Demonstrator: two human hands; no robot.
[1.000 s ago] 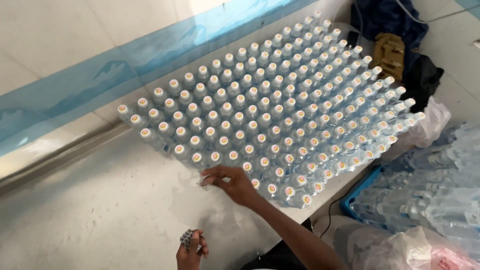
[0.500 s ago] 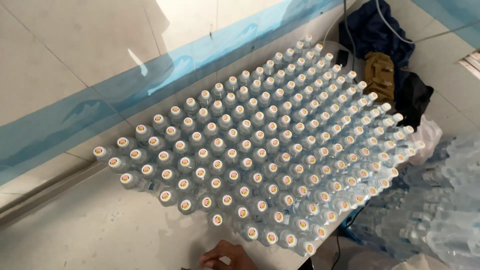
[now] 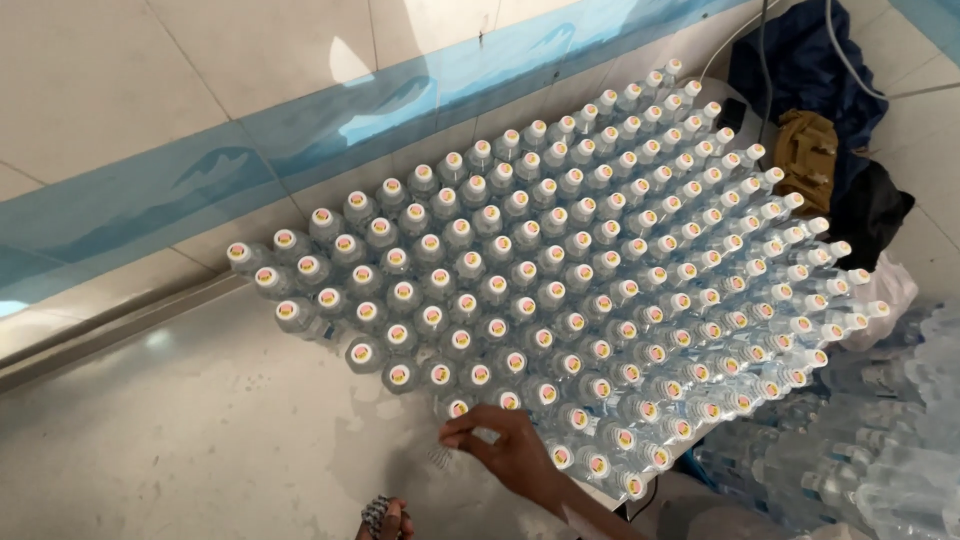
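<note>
Several rows of clear plastic bottles (image 3: 560, 290) with white caps and orange-yellow round stickers stand packed together on a grey metal table (image 3: 200, 440). My right hand (image 3: 512, 450) rests at the near edge of the block, beside the nearest bottle (image 3: 458, 408). Its fingertips pinch a small clear plastic piece (image 3: 442, 458) just above the tabletop. My left hand (image 3: 386, 518) sits at the bottom edge of the view, closed around a small bundle of grey-and-white bits (image 3: 375, 510); much of this hand is cut off.
A tiled wall with a blue band (image 3: 300, 130) runs behind the table. Dark blue cloth (image 3: 800, 70) and a tan object (image 3: 806, 150) lie at the far right. Bags of more clear bottles (image 3: 880, 450) are piled below the table's right side.
The view has swung, so the bottle block sits lower and more to the right. My right hand dropped toward the bottom edge, then came back up to the near row.
</note>
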